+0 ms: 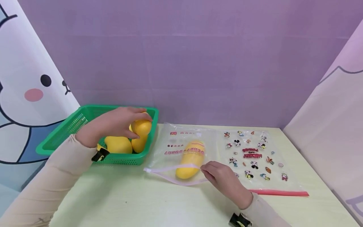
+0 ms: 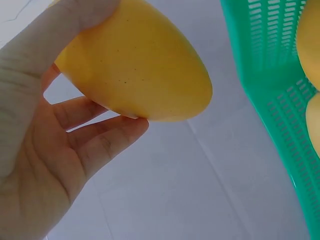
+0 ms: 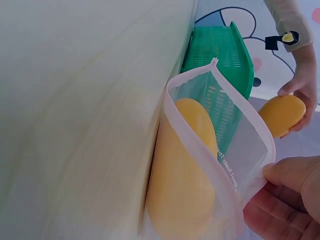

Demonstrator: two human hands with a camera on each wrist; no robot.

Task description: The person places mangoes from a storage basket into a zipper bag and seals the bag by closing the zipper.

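My left hand [image 1: 120,122] grips a yellow mango [image 1: 142,127] above the right end of a green basket [image 1: 153,138]. In the left wrist view this mango [image 2: 145,65] lies between thumb and fingers, apart from the basket. With thumb and fingers, my right hand [image 1: 224,181] pinches the rim of a clear zip bag [image 1: 158,154] lying on the table. Its pink-edged mouth [image 3: 227,185] gapes in the right wrist view. Inside the bag lies one mango [image 1: 193,159], its near end at the opening.
More mangoes [image 1: 118,145] sit in the basket below my left hand. A second clear bag [image 1: 272,181] with cartoon prints and a red strip lies flat on the table [image 1: 147,205], right of the first. A purple backdrop [image 1: 181,69] rises behind the table.
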